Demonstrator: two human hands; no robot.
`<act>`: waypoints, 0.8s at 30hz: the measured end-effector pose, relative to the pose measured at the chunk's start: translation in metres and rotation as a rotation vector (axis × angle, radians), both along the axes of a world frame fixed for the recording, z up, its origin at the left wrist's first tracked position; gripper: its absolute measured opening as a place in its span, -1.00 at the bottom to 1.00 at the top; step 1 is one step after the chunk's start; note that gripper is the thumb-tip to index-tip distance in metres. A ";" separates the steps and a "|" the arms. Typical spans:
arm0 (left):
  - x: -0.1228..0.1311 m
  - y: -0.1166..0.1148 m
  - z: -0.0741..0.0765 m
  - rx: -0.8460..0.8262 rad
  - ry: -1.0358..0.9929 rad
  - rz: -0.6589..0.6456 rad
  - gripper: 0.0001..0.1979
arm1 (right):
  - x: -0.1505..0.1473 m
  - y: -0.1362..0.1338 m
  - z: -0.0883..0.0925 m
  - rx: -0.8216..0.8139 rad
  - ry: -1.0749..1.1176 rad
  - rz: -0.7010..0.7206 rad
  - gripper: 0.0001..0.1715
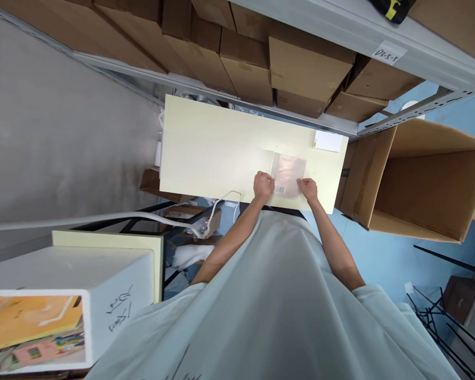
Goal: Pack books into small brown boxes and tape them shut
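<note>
A flat, clear plastic packet [290, 171] with a pinkish tint and a barcode lies on the pale yellow table [214, 142]. My left hand [263, 186] is closed at the packet's left edge, fingers curled on the film. At its right edge, my right hand [309, 188] pinches the film between thumb and fingers. A small white box [328, 141] rests on the table's far right corner, beyond the packet.
Cardboard boxes [309, 68] fill the shelf above the table's far edge. An open carton [427, 184] stands to the right. A white foam box [119, 290] holding colourful items sits at lower left, and a white cable [142, 215] runs near the table's front edge.
</note>
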State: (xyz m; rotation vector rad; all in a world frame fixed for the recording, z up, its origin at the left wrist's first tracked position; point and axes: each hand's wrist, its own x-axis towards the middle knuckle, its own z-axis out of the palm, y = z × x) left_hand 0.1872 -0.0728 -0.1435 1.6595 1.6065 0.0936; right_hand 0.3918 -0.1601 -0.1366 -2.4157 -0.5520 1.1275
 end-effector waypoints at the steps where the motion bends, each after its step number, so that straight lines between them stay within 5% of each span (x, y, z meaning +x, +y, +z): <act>1: 0.000 0.003 -0.002 -0.024 0.002 0.008 -0.88 | -0.002 0.001 -0.002 0.006 0.004 -0.015 -0.67; 6: 0.003 0.012 -0.005 -0.103 0.003 0.033 -0.88 | -0.017 0.007 -0.002 0.097 0.185 -0.116 -0.56; 10: 0.003 0.011 0.010 -0.120 -0.026 0.060 -0.91 | -0.028 0.013 0.018 0.271 0.415 -0.120 -0.49; 17: -0.002 0.025 0.068 -0.198 -0.254 0.158 -0.80 | -0.022 0.008 0.094 0.477 0.444 -0.039 -0.41; 24: -0.034 0.038 0.133 -0.396 -0.815 0.174 -0.33 | -0.023 0.014 0.159 0.580 0.634 -0.008 -0.28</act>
